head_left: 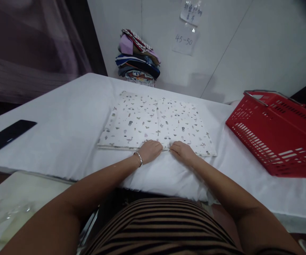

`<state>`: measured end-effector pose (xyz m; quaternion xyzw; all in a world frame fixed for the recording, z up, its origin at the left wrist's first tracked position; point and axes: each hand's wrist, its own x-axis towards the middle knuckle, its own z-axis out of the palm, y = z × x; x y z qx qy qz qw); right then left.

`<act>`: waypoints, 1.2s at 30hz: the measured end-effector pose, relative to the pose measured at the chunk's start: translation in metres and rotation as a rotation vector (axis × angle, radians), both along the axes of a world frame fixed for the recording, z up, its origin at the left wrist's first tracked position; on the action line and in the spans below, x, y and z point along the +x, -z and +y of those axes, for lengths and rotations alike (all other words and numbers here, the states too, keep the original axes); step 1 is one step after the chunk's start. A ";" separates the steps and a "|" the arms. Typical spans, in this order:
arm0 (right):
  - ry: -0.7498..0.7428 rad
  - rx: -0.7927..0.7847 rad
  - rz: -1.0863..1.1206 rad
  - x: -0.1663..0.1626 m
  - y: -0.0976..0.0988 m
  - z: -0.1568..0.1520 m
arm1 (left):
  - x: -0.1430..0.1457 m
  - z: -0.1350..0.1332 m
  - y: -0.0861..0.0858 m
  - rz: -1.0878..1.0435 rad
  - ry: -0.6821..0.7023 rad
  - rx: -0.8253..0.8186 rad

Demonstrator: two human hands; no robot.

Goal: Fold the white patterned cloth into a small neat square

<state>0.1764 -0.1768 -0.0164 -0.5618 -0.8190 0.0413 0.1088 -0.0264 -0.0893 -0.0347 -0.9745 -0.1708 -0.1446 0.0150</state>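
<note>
A white cloth with small printed figures (147, 120) lies flat in layers on the white-covered table (62, 106). My left hand (150, 150), with a silver bracelet on its wrist, is closed on the middle of the cloth's near edge. Close beside it, my right hand (181, 151) grips the same edge with curled fingers. Between the two hands a short stretch of the edge shows, slightly pinched up. The fingertips of both hands are partly hidden under the knuckles.
A red plastic basket (264, 138) with a metal handle stands at the right. A black phone (7, 136) lies at the left. Folded clothes (139, 58) are stacked against the wall behind the table. Paper signs (184, 39) hang there. A pale surface (22, 202) stands lower left.
</note>
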 end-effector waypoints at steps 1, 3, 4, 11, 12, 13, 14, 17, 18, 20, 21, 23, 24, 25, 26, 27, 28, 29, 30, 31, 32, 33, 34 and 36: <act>-0.005 0.000 0.001 0.000 0.000 0.000 | 0.000 0.000 0.000 0.002 0.004 0.002; -0.014 0.008 -0.010 0.001 0.001 0.000 | 0.000 -0.001 0.000 0.015 0.009 0.009; -0.019 0.017 -0.022 0.001 0.001 0.000 | 0.000 -0.001 0.000 0.022 0.010 0.016; -0.051 0.087 -0.163 -0.002 0.005 -0.003 | -0.002 -0.004 0.005 0.018 0.061 0.101; -0.052 0.092 -0.168 -0.002 0.006 -0.004 | -0.002 -0.004 0.005 0.023 0.068 0.106; -0.055 0.097 -0.170 -0.003 0.006 -0.005 | -0.003 -0.005 0.005 0.025 0.071 0.107; -0.063 0.102 -0.169 -0.002 0.007 -0.005 | -0.003 -0.005 0.005 0.023 0.071 0.104; -0.084 0.123 -0.152 -0.002 0.009 -0.008 | -0.006 -0.007 0.004 0.001 0.063 0.075; -0.089 0.125 -0.142 -0.001 0.008 -0.008 | -0.006 -0.007 0.003 -0.006 0.061 0.066; -0.098 0.121 -0.123 -0.001 0.007 -0.009 | -0.007 -0.007 0.002 -0.010 0.059 0.066; -0.102 0.116 -0.119 -0.001 0.006 -0.009 | -0.007 -0.008 0.001 -0.006 0.055 0.076; -0.103 0.104 -0.133 -0.002 0.004 -0.009 | -0.007 -0.008 0.000 0.014 0.046 0.106; -0.101 0.098 -0.145 -0.002 0.003 -0.009 | -0.006 -0.007 0.000 0.024 0.040 0.118; -0.096 0.093 -0.156 -0.002 0.003 -0.009 | -0.006 -0.007 0.000 0.033 0.033 0.127; -0.090 0.088 -0.161 -0.003 0.002 -0.010 | -0.005 -0.007 0.000 0.039 0.026 0.130; -0.082 0.085 -0.161 -0.003 0.002 -0.010 | -0.004 -0.007 0.001 0.039 0.020 0.130; -0.073 0.086 -0.153 -0.003 0.002 -0.011 | -0.003 -0.006 0.001 0.033 0.011 0.126; -0.061 0.090 -0.142 -0.004 0.002 -0.011 | -0.003 -0.006 0.002 0.022 0.000 0.122; -0.047 0.094 -0.130 -0.006 0.002 -0.012 | -0.002 -0.006 0.002 0.010 -0.011 0.117; -0.029 0.098 -0.120 -0.007 0.002 -0.012 | -0.002 -0.005 0.003 -0.002 -0.021 0.112; -0.013 0.099 -0.114 -0.009 0.001 -0.012 | -0.001 -0.005 0.003 -0.012 -0.031 0.108; 0.005 0.099 -0.113 -0.011 0.001 -0.011 | -0.001 -0.004 0.003 -0.017 -0.037 0.102; 0.021 0.095 -0.117 -0.014 0.001 -0.009 | -0.001 -0.004 0.003 -0.017 -0.041 0.096; 0.053 0.086 -0.132 -0.017 0.002 -0.005 | -0.001 -0.003 0.002 -0.017 -0.040 0.083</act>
